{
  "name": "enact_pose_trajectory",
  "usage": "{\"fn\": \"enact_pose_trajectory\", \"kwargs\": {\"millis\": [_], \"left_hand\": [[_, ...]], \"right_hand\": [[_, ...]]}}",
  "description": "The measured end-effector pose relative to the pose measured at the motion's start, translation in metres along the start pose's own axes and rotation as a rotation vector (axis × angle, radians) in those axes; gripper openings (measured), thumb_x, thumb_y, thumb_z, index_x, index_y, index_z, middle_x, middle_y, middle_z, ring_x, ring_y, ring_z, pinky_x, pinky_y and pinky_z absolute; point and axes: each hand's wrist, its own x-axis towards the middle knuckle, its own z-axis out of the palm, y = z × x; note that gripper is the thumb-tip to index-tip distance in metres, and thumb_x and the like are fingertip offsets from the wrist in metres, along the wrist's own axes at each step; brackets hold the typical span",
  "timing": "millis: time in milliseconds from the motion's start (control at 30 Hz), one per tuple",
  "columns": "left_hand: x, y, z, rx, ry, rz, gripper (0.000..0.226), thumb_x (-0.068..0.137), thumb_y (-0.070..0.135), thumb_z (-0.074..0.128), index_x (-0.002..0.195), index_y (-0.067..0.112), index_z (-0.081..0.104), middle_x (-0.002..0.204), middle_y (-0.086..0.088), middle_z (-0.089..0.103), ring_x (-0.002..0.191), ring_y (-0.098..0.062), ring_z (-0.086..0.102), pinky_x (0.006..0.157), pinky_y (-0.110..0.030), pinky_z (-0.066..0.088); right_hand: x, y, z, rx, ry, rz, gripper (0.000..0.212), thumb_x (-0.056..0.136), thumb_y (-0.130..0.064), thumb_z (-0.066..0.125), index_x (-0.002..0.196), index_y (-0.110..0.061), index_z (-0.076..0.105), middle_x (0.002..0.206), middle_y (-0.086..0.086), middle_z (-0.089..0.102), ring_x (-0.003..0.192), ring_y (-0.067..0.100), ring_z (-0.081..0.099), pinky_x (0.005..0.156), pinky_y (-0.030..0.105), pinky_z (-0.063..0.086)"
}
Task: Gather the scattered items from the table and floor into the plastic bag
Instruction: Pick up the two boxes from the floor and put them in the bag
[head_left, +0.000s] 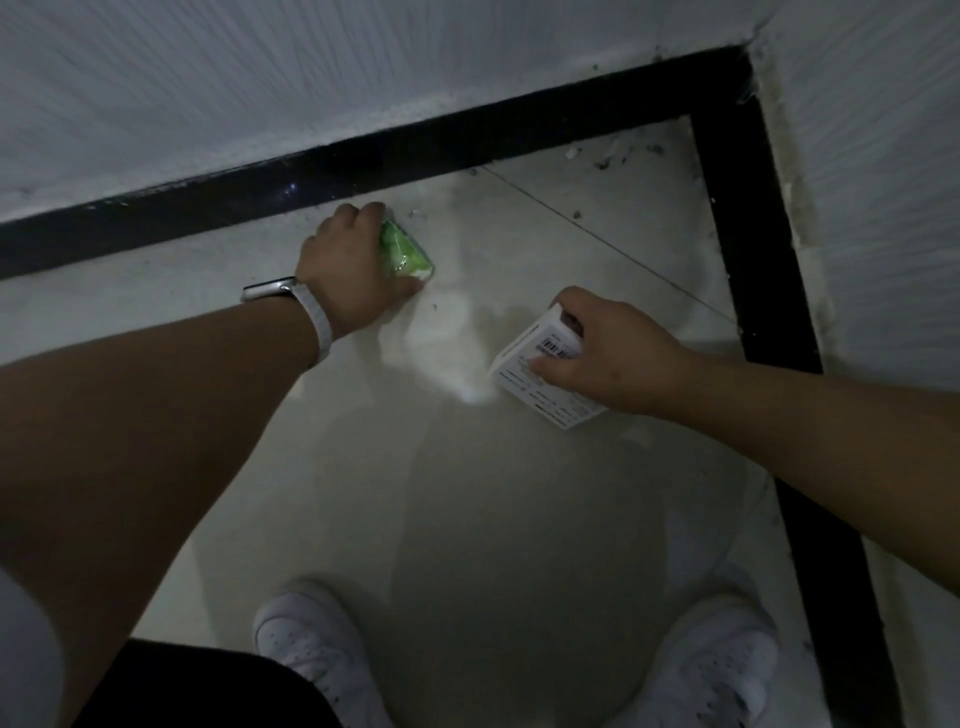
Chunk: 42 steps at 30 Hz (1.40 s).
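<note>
The person bends over a dim corner of the room, both arms reaching down to the pale tiled floor (467, 493). The left hand (353, 265) curls its fingers around a small green packet (408, 252) that lies on the floor close to the black skirting (363, 156); the packet shows between the knuckles and the thumb. A watch with a light strap (306, 312) sits on that wrist. The right hand (608, 348) grips a white box (540, 364) with a barcode on its upper face, thumb on the near side and fingers over the far edge; the box is tilted, one corner down near the floor. Packet and box are apart, with bare tile between them. Specks of dirt (608, 161) lie in the corner where the two black skirtings meet. Two white shoes (311, 649) stand at the bottom of the view.
</note>
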Motion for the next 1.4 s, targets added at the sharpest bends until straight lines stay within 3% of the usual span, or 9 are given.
{"fn": "enact_pose_trajectory", "kwargs": {"millis": [333, 467, 567, 700, 833, 900, 1067, 1233, 1400], "left_hand": [[-0.009, 0.015, -0.02, -0.244, 0.019, -0.051, 0.04, 0.083, 0.02, 0.072, 0.119, 0.01, 0.057, 0.11, -0.016, 0.066, 0.099, -0.035, 0.061, 0.076, -0.031, 0.043], [-0.021, 0.035, -0.049, -0.359, 0.068, -0.074, 0.024, 0.083, 0.019, 0.072, 0.102, 0.008, 0.062, 0.097, -0.011, 0.066, 0.089, -0.027, 0.061, 0.07, -0.026, 0.039], [-0.042, 0.053, -0.084, -0.444, 0.113, -0.094, 0.02, 0.082, 0.02, 0.072, 0.097, 0.011, 0.061, 0.09, -0.004, 0.063, 0.083, -0.021, 0.058, 0.066, -0.026, 0.038], [-0.09, 0.074, -0.164, -0.551, 0.164, -0.144, 0.018, 0.082, 0.019, 0.072, 0.092, 0.013, 0.059, 0.082, -0.001, 0.06, 0.075, -0.018, 0.055, 0.062, -0.026, 0.035], [-0.158, 0.097, -0.267, -0.661, 0.198, -0.204, 0.016, 0.082, 0.015, 0.072, 0.089, 0.015, 0.057, 0.074, 0.006, 0.056, 0.063, -0.007, 0.051, 0.052, -0.015, 0.035], [-0.196, 0.11, -0.321, -0.719, 0.211, -0.242, 0.016, 0.082, 0.014, 0.071, 0.087, 0.018, 0.056, 0.072, 0.01, 0.056, 0.06, 0.0, 0.05, 0.053, -0.012, 0.037], [-0.283, 0.145, -0.456, -0.792, 0.271, -0.308, 0.017, 0.083, 0.011, 0.07, 0.088, 0.018, 0.056, 0.071, 0.012, 0.054, 0.057, 0.011, 0.051, 0.051, -0.008, 0.037], [-0.357, 0.179, -0.569, -0.904, 0.359, -0.373, 0.016, 0.084, 0.013, 0.071, 0.089, 0.02, 0.057, 0.072, 0.011, 0.056, 0.056, 0.007, 0.05, 0.053, -0.011, 0.038], [-0.406, 0.191, -0.652, -1.001, 0.478, -0.39, 0.017, 0.084, 0.013, 0.072, 0.085, 0.022, 0.057, 0.073, 0.01, 0.056, 0.057, 0.006, 0.049, 0.055, -0.014, 0.04]], "right_hand": [[0.025, -0.019, -0.015, -0.126, -0.011, -0.105, 0.033, 0.083, -0.04, 0.07, 0.096, -0.018, 0.049, 0.087, -0.007, 0.061, 0.074, 0.012, 0.06, 0.055, 0.025, 0.045], [0.032, -0.056, -0.056, -0.163, 0.021, -0.154, 0.032, 0.082, -0.038, 0.071, 0.091, -0.021, 0.046, 0.078, -0.015, 0.052, 0.066, 0.001, 0.051, 0.052, 0.022, 0.039], [0.012, -0.09, -0.085, -0.127, 0.03, -0.193, 0.029, 0.082, -0.036, 0.071, 0.09, -0.021, 0.048, 0.08, -0.012, 0.055, 0.071, 0.008, 0.055, 0.058, 0.025, 0.044], [-0.049, -0.141, -0.126, -0.012, 0.067, -0.142, 0.028, 0.084, -0.034, 0.07, 0.099, -0.014, 0.055, 0.09, -0.001, 0.062, 0.079, 0.014, 0.061, 0.067, 0.03, 0.05], [-0.126, -0.205, -0.177, -0.007, 0.083, -0.115, 0.025, 0.085, -0.034, 0.07, 0.087, -0.023, 0.047, 0.09, 0.0, 0.063, 0.078, 0.015, 0.062, 0.064, 0.032, 0.054], [-0.165, -0.245, -0.206, 0.002, 0.077, -0.092, 0.026, 0.085, -0.034, 0.069, 0.092, -0.018, 0.05, 0.093, 0.003, 0.065, 0.08, 0.018, 0.064, 0.067, 0.04, 0.056], [-0.252, -0.349, -0.278, -0.032, 0.075, -0.12, 0.029, 0.083, -0.035, 0.069, 0.099, -0.017, 0.052, 0.091, -0.001, 0.064, 0.079, 0.018, 0.062, 0.068, 0.042, 0.055], [-0.325, -0.445, -0.345, -0.057, 0.114, -0.188, 0.027, 0.083, -0.033, 0.067, 0.099, -0.018, 0.051, 0.087, -0.002, 0.061, 0.076, 0.018, 0.059, 0.063, 0.035, 0.048], [-0.374, -0.524, -0.394, -0.089, 0.154, -0.241, 0.028, 0.083, -0.033, 0.068, 0.099, -0.018, 0.051, 0.089, 0.001, 0.062, 0.079, 0.02, 0.059, 0.068, 0.038, 0.05]]}}
